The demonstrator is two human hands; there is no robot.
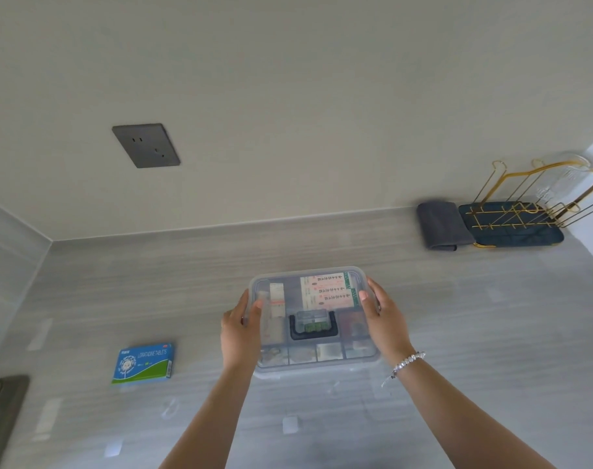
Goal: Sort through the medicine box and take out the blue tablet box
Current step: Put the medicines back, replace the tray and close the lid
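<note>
The left hand (240, 330) grips the left side of the medicine box (313, 319), with the thumb lying over the lid and the other fingers going around the edge. The right hand (383, 319) grips the right side in the same way, thumb on top; a beaded bracelet (407, 362) is on this wrist. So the two hands are apart and each one is clamped on one side of the box. The medicine box is clear plastic with a closed lid and a black handle (313, 328) in the middle of the lid; inside I can see white and pink cartons, but the small compartments near the front are too blurred to read. It stands about in the middle of the grey tabletop (457, 316). The blue tablet box (142, 363) lies flat on the tabletop, well apart from the medicine box, toward the left edge. At the far right corner there are a folded dark cloth (439, 226) and, just beside it, a dark tray with a gold wire rack (522, 218). On the wall behind is a dark socket (146, 145).
</note>
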